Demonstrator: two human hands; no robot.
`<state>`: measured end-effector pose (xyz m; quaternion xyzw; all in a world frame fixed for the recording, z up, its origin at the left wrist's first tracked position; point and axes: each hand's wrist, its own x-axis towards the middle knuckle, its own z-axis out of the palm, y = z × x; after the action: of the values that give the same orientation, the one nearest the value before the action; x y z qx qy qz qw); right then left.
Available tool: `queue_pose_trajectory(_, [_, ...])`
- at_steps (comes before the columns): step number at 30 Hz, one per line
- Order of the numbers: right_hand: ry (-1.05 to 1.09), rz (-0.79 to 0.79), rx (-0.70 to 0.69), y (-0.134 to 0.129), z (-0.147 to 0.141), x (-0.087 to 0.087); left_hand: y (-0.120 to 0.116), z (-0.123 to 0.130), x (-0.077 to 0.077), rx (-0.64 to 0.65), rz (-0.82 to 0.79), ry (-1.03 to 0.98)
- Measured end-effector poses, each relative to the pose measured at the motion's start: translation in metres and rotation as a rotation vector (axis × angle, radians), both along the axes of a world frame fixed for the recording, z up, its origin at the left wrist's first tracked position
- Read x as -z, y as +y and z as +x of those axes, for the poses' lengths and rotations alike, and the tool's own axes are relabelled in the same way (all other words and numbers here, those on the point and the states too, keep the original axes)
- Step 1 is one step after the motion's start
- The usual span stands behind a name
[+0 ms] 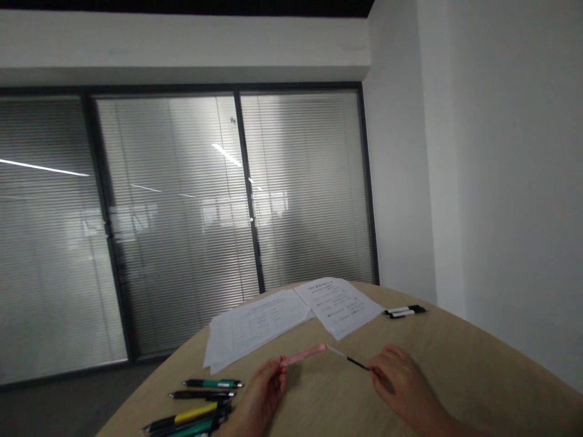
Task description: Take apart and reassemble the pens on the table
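Note:
My left hand [265, 387] is closed around one end of a slim pink tube [304, 354] that looks like a pen barrel, held slanting up to the right over the table. Between the fingertips of my right hand [401, 379] is a thin pen refill [356, 362], dark near my fingers and pale toward its far end. The refill's pale end meets or nearly meets the tube's far end; whether it is inside I cannot tell. Left of my left hand lie a green and black pen [214, 383], a black pen [200, 394] and a yellow and black pen [191, 414].
Several printed sheets [255, 325] lie toward the far side of the round wooden table [337, 400], with another sheet [339, 306] beside them. Black and white markers [404, 312] rest near the right edge. Glass panels with blinds [310, 194] stand behind.

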<state>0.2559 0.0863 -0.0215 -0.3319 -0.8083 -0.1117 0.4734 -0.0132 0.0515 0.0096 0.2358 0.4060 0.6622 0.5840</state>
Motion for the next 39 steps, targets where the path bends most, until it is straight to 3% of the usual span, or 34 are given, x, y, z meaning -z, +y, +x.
queue_pose_trajectory(7, [-0.076,0.188,0.064,0.006,0.007,-0.023,0.003,-0.001,0.005,-0.038,0.044,0.061])
queue_pose_trajectory(14, [-0.326,0.362,0.079,0.009,0.022,-0.053,-0.006,0.004,-0.003,-0.041,0.040,0.194])
queue_pose_trajectory(25, [-0.372,0.481,-0.030,0.021,0.039,-0.062,-0.014,0.009,-0.008,0.067,0.077,0.358])
queue_pose_trajectory(29, [-0.352,0.393,-0.058,0.020,0.036,-0.064,-0.023,0.018,-0.014,0.135,0.095,0.593])
queue_pose_trajectory(32, [-0.341,0.257,-0.102,0.010,0.026,-0.063,-0.025,0.028,-0.010,0.221,0.132,0.749])
queue_pose_trajectory(39, [-0.174,-0.235,-0.236,-0.015,0.009,-0.069,-0.028,0.043,0.007,0.289,0.401,1.192])
